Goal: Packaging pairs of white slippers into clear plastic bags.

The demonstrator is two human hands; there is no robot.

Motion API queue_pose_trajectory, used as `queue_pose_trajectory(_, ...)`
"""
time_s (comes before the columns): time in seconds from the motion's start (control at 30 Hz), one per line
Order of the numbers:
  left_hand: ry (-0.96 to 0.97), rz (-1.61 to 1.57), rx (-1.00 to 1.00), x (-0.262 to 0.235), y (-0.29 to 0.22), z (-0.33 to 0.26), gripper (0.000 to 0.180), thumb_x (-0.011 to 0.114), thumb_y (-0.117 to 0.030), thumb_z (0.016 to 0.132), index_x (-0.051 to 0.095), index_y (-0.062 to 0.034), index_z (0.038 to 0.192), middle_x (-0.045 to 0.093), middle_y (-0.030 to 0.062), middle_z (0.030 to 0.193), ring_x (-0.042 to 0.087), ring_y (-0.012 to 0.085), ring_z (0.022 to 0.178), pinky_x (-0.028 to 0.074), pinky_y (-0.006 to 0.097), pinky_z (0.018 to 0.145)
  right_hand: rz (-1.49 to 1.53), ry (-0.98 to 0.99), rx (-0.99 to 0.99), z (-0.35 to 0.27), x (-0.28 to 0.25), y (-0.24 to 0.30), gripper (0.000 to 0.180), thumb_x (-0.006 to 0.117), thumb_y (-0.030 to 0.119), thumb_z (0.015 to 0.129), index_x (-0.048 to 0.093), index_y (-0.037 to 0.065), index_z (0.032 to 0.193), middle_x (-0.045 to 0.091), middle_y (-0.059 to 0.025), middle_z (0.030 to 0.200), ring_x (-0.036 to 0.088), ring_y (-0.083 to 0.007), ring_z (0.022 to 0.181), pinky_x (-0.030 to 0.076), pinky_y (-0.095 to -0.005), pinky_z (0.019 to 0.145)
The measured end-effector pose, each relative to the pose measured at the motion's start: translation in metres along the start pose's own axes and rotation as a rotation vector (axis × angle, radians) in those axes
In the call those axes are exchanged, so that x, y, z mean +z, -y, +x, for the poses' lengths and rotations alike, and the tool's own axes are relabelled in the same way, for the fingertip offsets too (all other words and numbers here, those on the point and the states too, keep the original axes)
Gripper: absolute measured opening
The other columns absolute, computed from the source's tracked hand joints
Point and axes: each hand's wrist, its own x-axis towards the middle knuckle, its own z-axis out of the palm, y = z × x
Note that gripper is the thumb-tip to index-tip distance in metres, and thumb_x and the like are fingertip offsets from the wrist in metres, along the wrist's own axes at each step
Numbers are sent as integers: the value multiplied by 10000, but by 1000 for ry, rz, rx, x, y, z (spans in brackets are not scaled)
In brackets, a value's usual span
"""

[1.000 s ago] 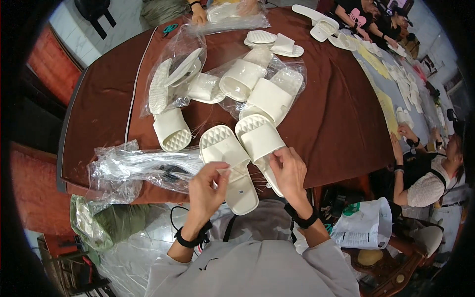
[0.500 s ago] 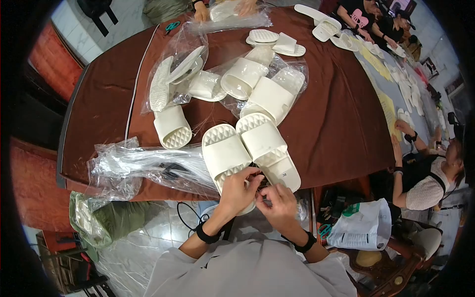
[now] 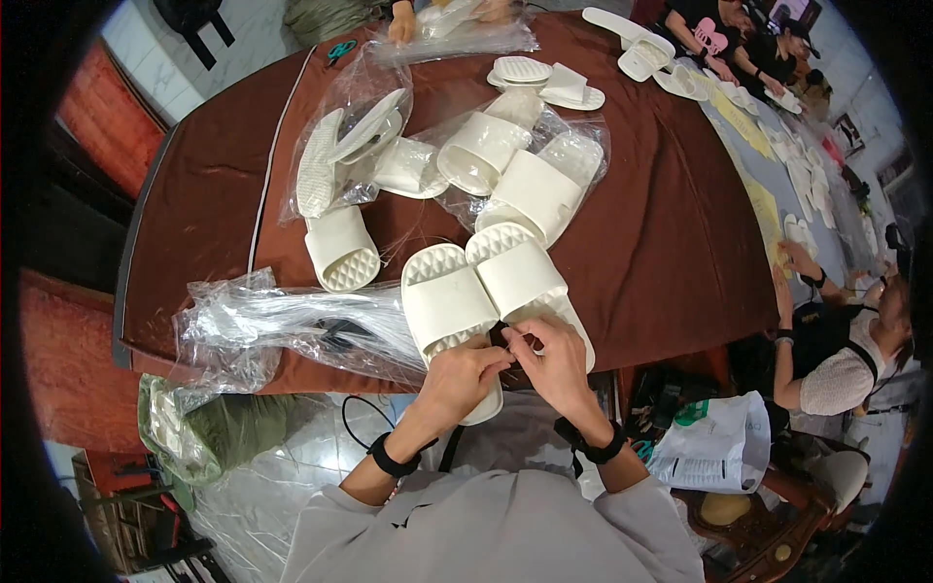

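Note:
A pair of cream slide slippers lies side by side at the table's near edge, toes pointing away. The left slipper (image 3: 450, 305) has its heel jutting past the edge, and the right slipper (image 3: 522, 276) sits close against it. My left hand (image 3: 459, 383) is over the left slipper's heel, thumb and fingers pinched. My right hand (image 3: 550, 363) covers part of the right slipper's heel, also pinched. Both sets of fingertips nearly meet between the two slippers. Whatever they pinch is too small or too hidden to name.
More cream slippers (image 3: 525, 194), several in clear bags, lie across the brown tablecloth (image 3: 671, 243). A stack of clear plastic bags (image 3: 311, 325) is at my left. Teal scissors (image 3: 341, 51) lie at the far left. Other people work at the far edge and at a grey table (image 3: 768, 146) on the right.
My right hand has moved up and slightly left, covering more of the right slipper's heel. My left hand has shifted a little down. The slippers stay in place.

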Motion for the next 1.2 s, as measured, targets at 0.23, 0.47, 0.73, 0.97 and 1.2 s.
queue_pose_trajectory(0.23,-139,-294,-130,0,8,6,227,679,-143,890,713,-10,1071,704,153,811,594,186,583,470,302,575,-135,-82,-100,-21,-1,9,138,718,113,821,606,41,785,577,-81,716,574,-267,653,445,-392,623)
queue_pose_trajectory(0.47,-190,-287,-172,15,4,16,182,673,-114,876,717,-10,1019,713,144,819,655,190,638,496,308,602,-196,-20,-300,-42,13,9,132,720,114,784,590,93,787,527,-63,744,559,-276,699,417,-400,632)
queue_pose_trajectory(0.73,-102,-170,-101,-3,-2,6,101,650,-38,822,687,-22,915,706,159,815,689,332,731,539,380,663,-5,-126,-35,-15,-15,2,92,666,60,862,633,28,942,610,-112,798,586,-252,645,464,-362,588)
queue_pose_trajectory(0.97,-83,-139,-62,-4,0,1,85,677,-42,840,703,-30,920,711,115,842,690,276,732,530,343,664,17,-124,58,-8,-16,2,185,666,201,914,634,37,994,641,-117,838,593,-260,645,481,-366,606)
queue_pose_trajectory(1.2,34,-112,-48,-4,-2,-3,105,632,-57,855,692,-53,942,713,120,874,688,317,798,539,375,706,108,-38,77,0,-10,-1,165,670,183,911,649,22,941,646,-114,794,605,-241,650,490,-349,609)
